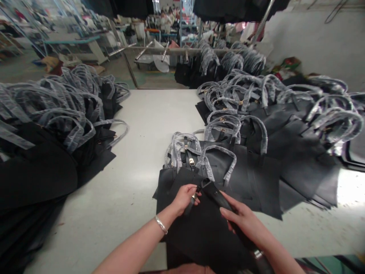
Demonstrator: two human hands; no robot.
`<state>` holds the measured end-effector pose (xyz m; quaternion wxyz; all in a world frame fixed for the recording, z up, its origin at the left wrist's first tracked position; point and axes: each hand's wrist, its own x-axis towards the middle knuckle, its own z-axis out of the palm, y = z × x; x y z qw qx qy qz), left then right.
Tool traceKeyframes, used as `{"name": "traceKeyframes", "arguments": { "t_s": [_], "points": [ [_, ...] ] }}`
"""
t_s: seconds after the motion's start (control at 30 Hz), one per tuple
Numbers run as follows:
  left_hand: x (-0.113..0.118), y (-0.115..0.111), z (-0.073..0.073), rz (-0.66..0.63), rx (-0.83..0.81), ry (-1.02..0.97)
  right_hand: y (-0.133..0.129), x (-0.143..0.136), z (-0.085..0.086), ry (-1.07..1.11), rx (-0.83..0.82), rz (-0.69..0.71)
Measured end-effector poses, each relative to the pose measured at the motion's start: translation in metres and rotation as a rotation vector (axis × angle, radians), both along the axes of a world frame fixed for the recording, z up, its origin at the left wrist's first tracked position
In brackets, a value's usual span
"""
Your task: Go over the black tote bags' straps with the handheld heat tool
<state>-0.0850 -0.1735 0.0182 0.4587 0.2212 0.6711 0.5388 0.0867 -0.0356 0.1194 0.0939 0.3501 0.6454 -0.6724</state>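
Observation:
A black bag [205, 224] lies on the table right in front of me, its front panel flat. My left hand [186, 198] is closed in a pinch on a short black strap [188, 207] with a small gold-coloured clasp, over the bag's upper part. Just to its right, my right hand [238, 213] is wrapped round a long black handle-shaped thing [215, 193], its kind unclear. The far end of that thing is close to my left fingertips. Beyond my hands, another bag shows a gold clasp [192, 162] and plastic-wrapped handles [218, 150].
Black bags with plastic-wrapped handles are piled along the table's left side [40, 160] and right side [273, 133]. The white tabletop [137, 125] shows between them. More bags [216, 61] hang on a metal rack beyond the far edge.

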Motion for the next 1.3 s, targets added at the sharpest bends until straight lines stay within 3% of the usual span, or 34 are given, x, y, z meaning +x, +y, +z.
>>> {"name": "traceKeyframes", "arguments": {
  "t_s": [0.1, 0.27, 0.4, 0.53, 0.7, 0.8, 0.9, 1.03, 1.2, 1.3],
  "points": [
    [0.019, -0.001, -0.004, 0.209, 0.093, -0.378, 0.002, -0.006, 0.0, -0.029, -0.155, -0.016],
    [0.029, 0.002, -0.005, 0.341, 0.125, -0.531, 0.003, -0.01, 0.002, -0.072, -0.186, -0.091],
    [0.034, 0.006, -0.001, 0.333, 0.135, -0.557, 0.004, -0.011, 0.005, -0.113, -0.205, -0.1],
    [0.038, 0.011, 0.007, 0.383, 0.13, -0.651, 0.01, -0.012, 0.009, -0.06, -0.082, -0.234],
    [0.041, 0.012, 0.008, 0.412, 0.116, -0.747, 0.013, -0.003, 0.012, -0.128, -0.175, -0.132],
    [0.044, 0.012, 0.006, 0.38, 0.118, -0.789, 0.009, -0.002, 0.01, -0.108, -0.178, -0.145],
    [0.047, 0.012, 0.007, 0.422, 0.131, -0.764, 0.008, -0.003, 0.011, -0.077, -0.124, -0.183],
    [0.049, 0.013, 0.009, 0.457, 0.134, -0.687, 0.007, -0.001, 0.013, -0.124, -0.185, -0.115],
    [0.052, 0.013, 0.012, 0.426, 0.123, -0.731, 0.013, -0.005, 0.009, -0.061, -0.047, -0.263],
    [0.052, 0.012, 0.016, 0.457, 0.133, -0.83, 0.019, 0.002, 0.013, -0.048, -0.032, -0.252]
  ]
}}
